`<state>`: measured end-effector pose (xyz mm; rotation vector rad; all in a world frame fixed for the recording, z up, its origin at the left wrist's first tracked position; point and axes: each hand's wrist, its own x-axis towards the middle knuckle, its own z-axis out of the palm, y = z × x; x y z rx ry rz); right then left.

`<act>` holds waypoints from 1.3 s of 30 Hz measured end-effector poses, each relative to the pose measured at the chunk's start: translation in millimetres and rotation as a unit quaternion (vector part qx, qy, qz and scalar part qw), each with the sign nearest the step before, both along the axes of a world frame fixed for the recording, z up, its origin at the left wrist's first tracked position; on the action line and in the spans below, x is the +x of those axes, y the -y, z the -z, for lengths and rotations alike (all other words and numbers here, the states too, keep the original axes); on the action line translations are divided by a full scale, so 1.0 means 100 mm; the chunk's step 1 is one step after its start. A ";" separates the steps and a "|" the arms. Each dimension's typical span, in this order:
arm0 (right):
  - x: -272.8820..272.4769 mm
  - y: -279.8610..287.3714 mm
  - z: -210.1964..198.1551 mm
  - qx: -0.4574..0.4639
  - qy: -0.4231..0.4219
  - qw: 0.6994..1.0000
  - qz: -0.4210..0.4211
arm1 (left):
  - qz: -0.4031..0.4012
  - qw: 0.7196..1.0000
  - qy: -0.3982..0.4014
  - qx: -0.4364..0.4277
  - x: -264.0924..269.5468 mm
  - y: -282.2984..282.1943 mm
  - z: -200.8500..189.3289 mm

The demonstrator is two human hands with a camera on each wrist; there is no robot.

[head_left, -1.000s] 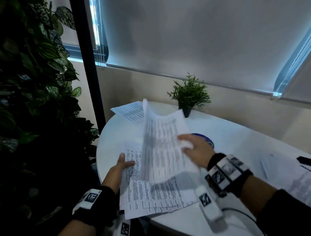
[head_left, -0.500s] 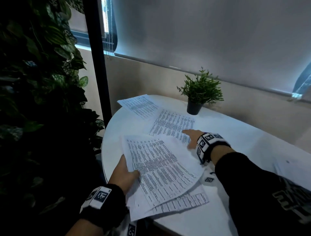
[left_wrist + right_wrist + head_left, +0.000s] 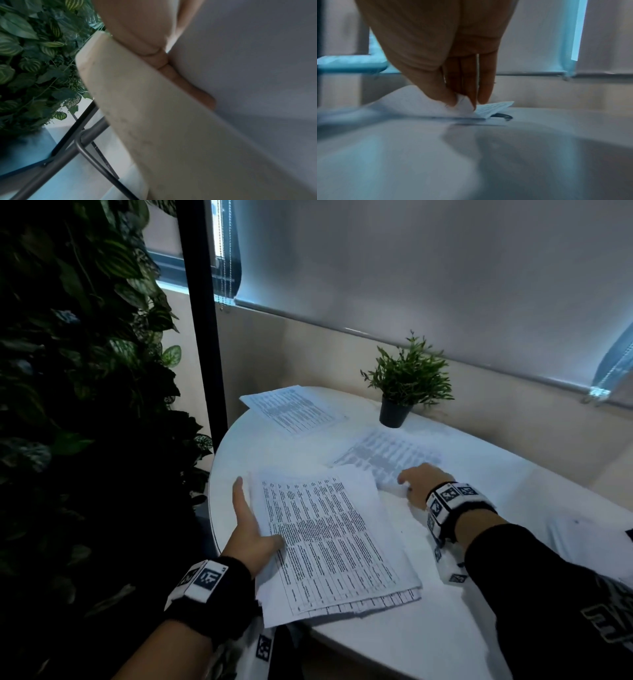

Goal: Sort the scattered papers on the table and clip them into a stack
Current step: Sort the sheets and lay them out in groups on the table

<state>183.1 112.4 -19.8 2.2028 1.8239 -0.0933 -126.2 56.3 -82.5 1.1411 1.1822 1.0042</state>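
A stack of printed papers [image 3: 329,542] lies at the near left edge of the white round table [image 3: 376,642]. My left hand [image 3: 251,530] holds the stack's left edge, thumb on top, index finger straight along the edge. In the left wrist view a finger [image 3: 173,70] lies under the paper stack [image 3: 257,67], beside the table edge [image 3: 137,108]. My right hand [image 3: 419,484] pinches the near corner of a loose sheet [image 3: 387,455], which is blurred. In the right wrist view the right hand [image 3: 464,102] lifts the loose sheet's [image 3: 412,100] corner. Another sheet [image 3: 294,409] lies at the far left.
A small potted plant [image 3: 407,381] stands at the back of the table. More papers [image 3: 582,537] lie at the right. A black post [image 3: 202,320] and a wall of leaves [image 3: 68,371] stand left of the table. Metal legs [image 3: 85,142] show below the edge.
The right hand laid a sheet on the stack, reached to the loose sheet behind it and now pinches its corner. The left index finger has stretched out along the stack's edge.
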 end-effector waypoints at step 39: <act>-1.43 -1.67 0.09 -0.091 -0.034 0.976 -0.192 | 0.022 0.978 -0.205 0.018 -0.28 -0.15 0.00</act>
